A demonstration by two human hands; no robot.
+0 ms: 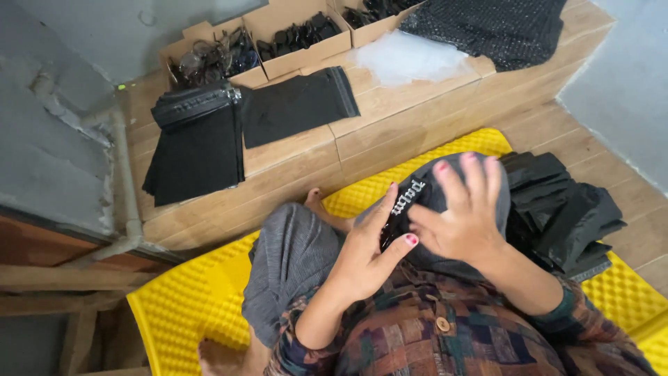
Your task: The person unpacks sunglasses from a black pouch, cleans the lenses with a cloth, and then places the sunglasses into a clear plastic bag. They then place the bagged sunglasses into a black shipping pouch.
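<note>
1. Both hands work one dark grey pouch (431, 191) over the lap, above the yellow mat (195, 292): left hand (369, 254) gripping its edge, right hand (463, 212) spread flat on top.
2. Black bags (563, 209) lie heaped at the mat's right edge, likely finished.
3. Flat black bags (198, 146) wait on the wooden step (390, 111).

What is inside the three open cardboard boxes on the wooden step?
The cardboard boxes hold heaps of dark glasses, frames and lenses tangled together. Only the top layer shows; anything deeper is covered, and the right-hand box is cut off by the picture's edge.
</note>
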